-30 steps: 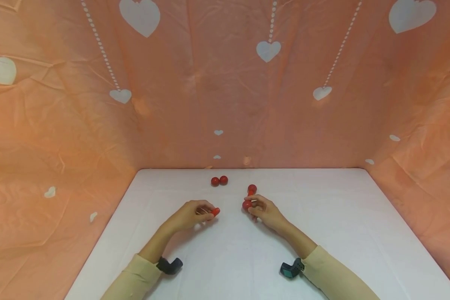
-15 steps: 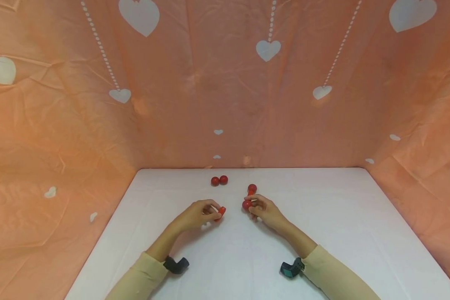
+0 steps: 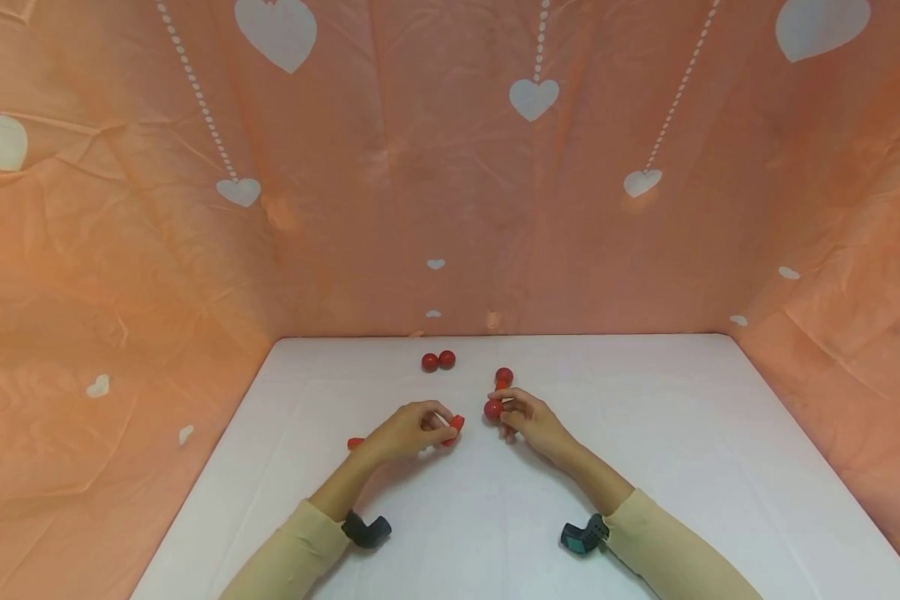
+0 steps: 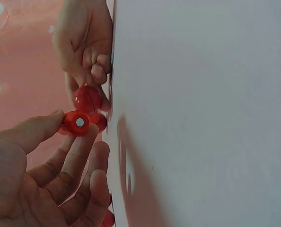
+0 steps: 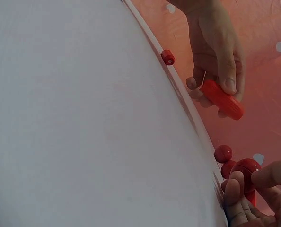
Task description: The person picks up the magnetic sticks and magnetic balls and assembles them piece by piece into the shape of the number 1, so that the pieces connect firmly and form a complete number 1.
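Between thumb and fingers, my left hand (image 3: 412, 429) pinches a red magnetic rod (image 3: 457, 423). In the left wrist view a pale round disc shows on the end of that rod (image 4: 73, 121). My right hand (image 3: 536, 429) holds a glossy red ball (image 3: 492, 409) at its fingertips. A short red rod (image 3: 501, 387) runs from this ball to a farther red ball (image 3: 504, 376), and fingers partly cover the rod. The left hand's rod points toward the held ball, with a small gap between them in the head view.
Two red balls (image 3: 438, 362) lie side by side near the back of the white table (image 3: 645, 392). Another red rod (image 3: 355, 443) lies left of my left hand, partly hidden by it. Peach cloth (image 3: 450, 208) with white hearts hangs behind.
My left hand has moved right with its rod, closer to the right hand, and the rod has turned more upright. Another rod on the left has come into view. My right hand stays put.
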Demonstrator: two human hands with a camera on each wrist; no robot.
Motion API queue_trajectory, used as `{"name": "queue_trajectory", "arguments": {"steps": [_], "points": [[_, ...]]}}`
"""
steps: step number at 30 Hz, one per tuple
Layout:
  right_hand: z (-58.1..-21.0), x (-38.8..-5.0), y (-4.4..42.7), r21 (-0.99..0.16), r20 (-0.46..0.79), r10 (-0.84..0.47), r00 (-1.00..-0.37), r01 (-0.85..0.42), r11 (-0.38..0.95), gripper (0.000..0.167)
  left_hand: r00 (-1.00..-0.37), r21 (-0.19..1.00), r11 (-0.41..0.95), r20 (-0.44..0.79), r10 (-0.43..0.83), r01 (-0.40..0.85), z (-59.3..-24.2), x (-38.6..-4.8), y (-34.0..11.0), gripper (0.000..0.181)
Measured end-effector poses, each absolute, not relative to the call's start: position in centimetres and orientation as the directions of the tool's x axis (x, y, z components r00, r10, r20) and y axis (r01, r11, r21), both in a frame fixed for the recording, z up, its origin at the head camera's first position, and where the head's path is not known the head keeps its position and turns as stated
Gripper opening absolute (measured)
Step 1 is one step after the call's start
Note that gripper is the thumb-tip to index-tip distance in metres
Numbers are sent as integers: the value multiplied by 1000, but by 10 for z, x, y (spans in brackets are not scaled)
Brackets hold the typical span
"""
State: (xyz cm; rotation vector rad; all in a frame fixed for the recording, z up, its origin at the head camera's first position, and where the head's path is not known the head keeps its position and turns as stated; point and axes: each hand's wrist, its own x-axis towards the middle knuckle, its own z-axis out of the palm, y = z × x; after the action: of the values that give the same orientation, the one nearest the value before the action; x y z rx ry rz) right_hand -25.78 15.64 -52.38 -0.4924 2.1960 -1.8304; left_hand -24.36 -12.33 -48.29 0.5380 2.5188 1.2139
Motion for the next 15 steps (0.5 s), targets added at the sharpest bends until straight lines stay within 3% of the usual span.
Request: {"name": "queue_trajectory", "arguments": {"steps": [15], "points": [[-524, -258, 157, -980, 45, -410, -911, -119, 157, 35, -878, 792, 576, -115, 465, 202, -489, -247, -101, 23]]}}
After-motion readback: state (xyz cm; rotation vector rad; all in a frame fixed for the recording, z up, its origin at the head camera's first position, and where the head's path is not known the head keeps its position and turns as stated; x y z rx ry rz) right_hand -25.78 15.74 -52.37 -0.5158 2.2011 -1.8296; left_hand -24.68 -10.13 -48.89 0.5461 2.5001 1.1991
